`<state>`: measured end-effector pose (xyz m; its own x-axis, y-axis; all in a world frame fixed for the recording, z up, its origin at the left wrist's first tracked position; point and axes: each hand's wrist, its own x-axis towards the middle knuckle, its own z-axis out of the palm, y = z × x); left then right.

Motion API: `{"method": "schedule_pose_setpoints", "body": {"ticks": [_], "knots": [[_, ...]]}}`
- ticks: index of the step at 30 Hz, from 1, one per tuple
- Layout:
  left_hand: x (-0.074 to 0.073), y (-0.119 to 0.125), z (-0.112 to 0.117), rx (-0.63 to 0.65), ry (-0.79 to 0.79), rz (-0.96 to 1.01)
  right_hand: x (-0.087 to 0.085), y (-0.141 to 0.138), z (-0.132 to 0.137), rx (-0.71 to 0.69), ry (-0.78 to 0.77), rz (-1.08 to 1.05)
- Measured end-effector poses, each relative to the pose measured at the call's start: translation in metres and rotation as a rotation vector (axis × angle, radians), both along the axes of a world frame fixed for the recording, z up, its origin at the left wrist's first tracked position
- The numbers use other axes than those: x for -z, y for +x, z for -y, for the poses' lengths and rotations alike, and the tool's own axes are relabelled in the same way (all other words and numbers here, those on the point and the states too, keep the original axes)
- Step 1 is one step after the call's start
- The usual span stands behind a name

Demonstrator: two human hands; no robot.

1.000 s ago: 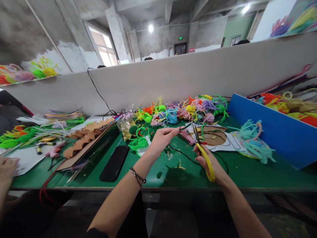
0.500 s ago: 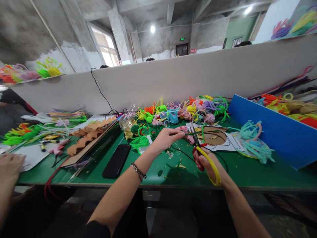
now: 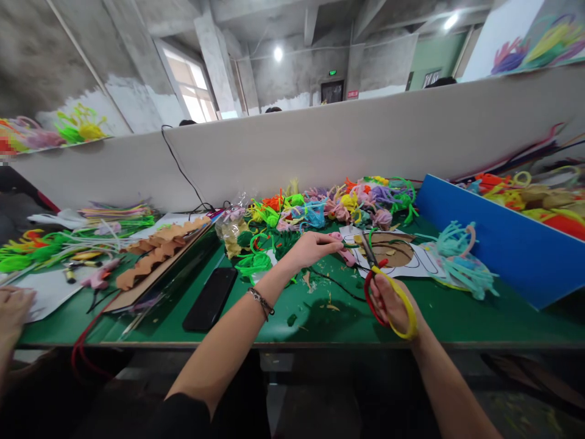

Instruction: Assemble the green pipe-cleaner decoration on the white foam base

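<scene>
My left hand (image 3: 317,249) is closed in a pinch on a thin dark green fuzzy pipe cleaner (image 3: 351,246), which points right from the fingertips. My right hand (image 3: 393,300) grips scissors (image 3: 377,269) with one red and one yellow handle loop. The loops stand apart, and the blades point up and away, close to the pipe cleaner's right part. Whether the blades touch it, I cannot tell. Behind them lies a white sheet (image 3: 423,263) with drawn outlines and a brown oval. A pink fuzzy piece (image 3: 348,257) rests just below my left fingertips.
A black phone (image 3: 211,300) lies left of my left arm. Bundles of coloured pipe cleaners (image 3: 315,207) line the back partition. A turquoise fuzzy piece (image 3: 466,262) sits beside a blue box (image 3: 493,238). Another person's hand (image 3: 16,314) rests at the far left. Scraps (image 3: 333,306) dot the green table.
The scissors have turned in my right hand and their handle loops have spread wider. My left hand keeps its pinch on the pipe cleaner. The whole view has shifted slightly.
</scene>
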<state>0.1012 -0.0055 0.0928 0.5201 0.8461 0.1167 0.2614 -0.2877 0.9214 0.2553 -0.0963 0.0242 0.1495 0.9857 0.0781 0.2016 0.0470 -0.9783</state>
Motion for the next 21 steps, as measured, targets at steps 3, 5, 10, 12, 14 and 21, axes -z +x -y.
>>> {"method": "schedule_pose_setpoints", "body": {"ticks": [3, 5, 10, 12, 14, 21], "knots": [[-0.001, -0.003, 0.001, -0.021, -0.035, -0.04, -0.002, 0.015, -0.012, 0.201, -0.004, 0.206], [0.0, -0.008, 0.003, -0.012, -0.094, -0.037, -0.004, 0.033, -0.025, 0.322, -0.07, 0.6], [0.01, -0.03, 0.006, 0.091, -0.339, 0.248, -0.008, 0.062, -0.052, 0.394, -0.152, 0.933], [0.015, -0.037, 0.007, 0.12, -0.445, 0.401, -0.012, 0.052, -0.056, 0.354, -0.046, 0.899], [0.019, -0.041, 0.009, 0.157, -0.509, 0.514, -0.017, 0.029, -0.058, 0.192, 0.164, 0.686], [0.033, -0.038, 0.021, 0.174, -0.532, 0.668, -0.036, -0.056, -0.061, -0.381, 0.368, 0.057]]}}
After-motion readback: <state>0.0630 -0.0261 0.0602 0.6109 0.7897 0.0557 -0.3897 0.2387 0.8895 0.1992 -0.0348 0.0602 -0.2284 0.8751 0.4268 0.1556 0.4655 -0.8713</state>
